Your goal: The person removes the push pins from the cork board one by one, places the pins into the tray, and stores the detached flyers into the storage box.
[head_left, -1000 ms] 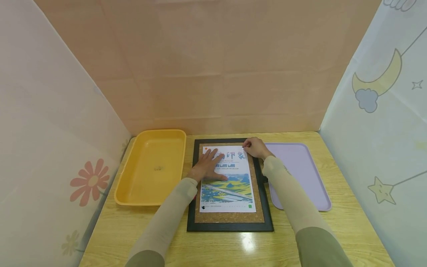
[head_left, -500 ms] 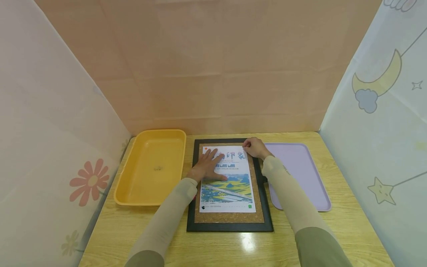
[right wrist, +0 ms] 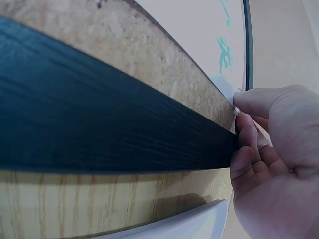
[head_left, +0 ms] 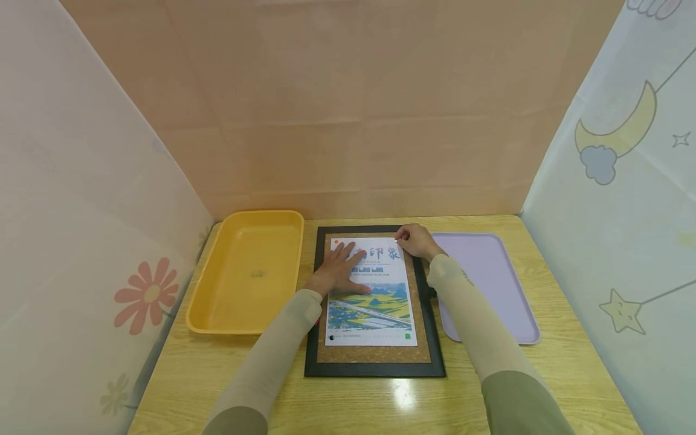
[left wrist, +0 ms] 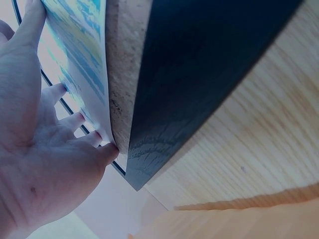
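Note:
A printed poster [head_left: 375, 308] with a landscape picture lies on a black-framed cork board [head_left: 380, 355] on the table. My left hand [head_left: 338, 270] rests on its upper left part, fingers spread. At the poster's top right corner my right hand [head_left: 417, 240] pinches a small white push pin [right wrist: 237, 110] between thumb and forefinger. Whether its point is in the cork is hidden by the fingers. An orange pin [head_left: 336, 241] marks the top left corner, a black pin [head_left: 331, 338] the bottom left. A green spot [head_left: 408, 336] shows at the bottom right.
To the left of the board stands a yellow tray [head_left: 244, 326]. A lilac tray [head_left: 505, 290] lies on the right, partly under the right forearm. Walls with printed cloth enclose the wooden table [head_left: 348, 405] at the back and sides.
Both hands keep their places on the poster. Only the small white pin at the right fingertips shows more clearly now than one second ago.

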Motion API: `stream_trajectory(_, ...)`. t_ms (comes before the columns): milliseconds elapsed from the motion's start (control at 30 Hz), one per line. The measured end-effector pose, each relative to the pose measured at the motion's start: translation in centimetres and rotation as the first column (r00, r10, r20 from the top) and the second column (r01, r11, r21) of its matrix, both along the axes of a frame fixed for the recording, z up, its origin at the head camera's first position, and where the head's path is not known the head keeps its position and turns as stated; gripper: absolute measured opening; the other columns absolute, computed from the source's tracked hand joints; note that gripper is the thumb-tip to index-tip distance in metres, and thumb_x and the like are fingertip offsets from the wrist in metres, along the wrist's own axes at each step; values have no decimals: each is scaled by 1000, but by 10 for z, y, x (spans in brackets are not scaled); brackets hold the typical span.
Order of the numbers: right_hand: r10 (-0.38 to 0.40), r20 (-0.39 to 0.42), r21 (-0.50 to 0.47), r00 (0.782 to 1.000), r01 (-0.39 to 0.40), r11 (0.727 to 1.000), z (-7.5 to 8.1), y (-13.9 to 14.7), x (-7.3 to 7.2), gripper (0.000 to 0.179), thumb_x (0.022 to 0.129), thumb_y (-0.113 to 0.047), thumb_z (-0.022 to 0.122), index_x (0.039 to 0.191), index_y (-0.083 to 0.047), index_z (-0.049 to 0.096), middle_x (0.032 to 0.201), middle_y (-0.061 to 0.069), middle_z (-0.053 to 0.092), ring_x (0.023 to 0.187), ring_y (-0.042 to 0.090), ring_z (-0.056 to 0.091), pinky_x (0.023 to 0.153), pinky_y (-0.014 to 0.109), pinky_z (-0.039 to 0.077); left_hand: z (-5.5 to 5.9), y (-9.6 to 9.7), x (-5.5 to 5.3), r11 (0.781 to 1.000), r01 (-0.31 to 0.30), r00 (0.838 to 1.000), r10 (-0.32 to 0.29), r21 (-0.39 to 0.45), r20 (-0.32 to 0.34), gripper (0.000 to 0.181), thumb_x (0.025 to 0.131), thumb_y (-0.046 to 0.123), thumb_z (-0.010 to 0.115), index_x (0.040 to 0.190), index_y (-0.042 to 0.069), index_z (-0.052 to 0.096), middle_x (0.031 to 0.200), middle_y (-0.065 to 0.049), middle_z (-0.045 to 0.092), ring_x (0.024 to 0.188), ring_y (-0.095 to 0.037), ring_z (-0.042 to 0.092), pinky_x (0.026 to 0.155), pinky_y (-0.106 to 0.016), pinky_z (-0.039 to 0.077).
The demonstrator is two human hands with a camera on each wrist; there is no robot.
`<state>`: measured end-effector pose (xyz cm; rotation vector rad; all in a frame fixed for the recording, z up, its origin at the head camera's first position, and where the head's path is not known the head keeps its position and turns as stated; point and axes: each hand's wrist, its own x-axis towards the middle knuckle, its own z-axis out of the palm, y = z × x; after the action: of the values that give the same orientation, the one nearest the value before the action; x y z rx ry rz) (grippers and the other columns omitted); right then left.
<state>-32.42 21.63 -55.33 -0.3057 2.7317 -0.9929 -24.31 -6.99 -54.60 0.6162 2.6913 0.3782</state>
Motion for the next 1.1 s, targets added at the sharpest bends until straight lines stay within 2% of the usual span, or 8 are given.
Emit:
stream_trajectory(233, 0, 12, -3, 1000, 0, 1000, 1, 0, 1, 18, 111, -11, 64, 122, -1, 76, 116, 19, 73, 100, 29, 66, 88, 40, 56, -8, 2, -8, 999, -18, 999, 19, -30, 35, 117, 92, 74, 82, 183, 30, 21, 194, -6, 2, 181, -39, 2, 146, -64, 8)
stream_trajectory(367, 7, 7, 6, 1000, -7, 1000, 2, 0, 1, 18, 111, -11, 64, 120, -1, 76, 114, 19, 74, 98, 28, 66, 86, 40, 56, -7, 2, -7, 999, -27, 998, 28, -27, 52, 118, 92, 73, 82, 183, 31, 21, 194, -5, 0, 181, -38, -1, 147, -63, 6)
stream_trajectory(633, 9, 7, 16, 1000, -9, 1000, 3, 0, 1, 16, 112, -12, 65, 118, -2, 76, 114, 18, 74, 97, 28, 65, 88, 41, 56, 1, 1, 1, 1000, -27, 999, 27, 8, 21, 114, 92, 70, 83, 181, 28, 27, 194, -9, 7, 181, -40, 4, 147, -63, 8)
stream_trajectory(900, 28, 5, 14, 1000, -28, 999, 2, 0, 1, 17, 113, -12, 64, 117, 0, 75, 113, 19, 73, 97, 29, 66, 88, 42, 57, -8, 2, -7, 999, -31, 998, 32, -22, 51, 118, 90, 73, 83, 182, 32, 22, 194, -4, 1, 181, -38, 0, 147, -62, 6)
stream_trajectory(1100, 24, 24, 14, 999, -25, 1000, 3, -2, 2, 17, 113, -11, 63, 118, 0, 74, 114, 19, 72, 98, 28, 65, 90, 42, 56, -6, 1, -5, 1000, -21, 999, 22, -20, 30, 117, 91, 74, 82, 182, 30, 23, 194, -7, 3, 181, -40, 2, 146, -63, 8)
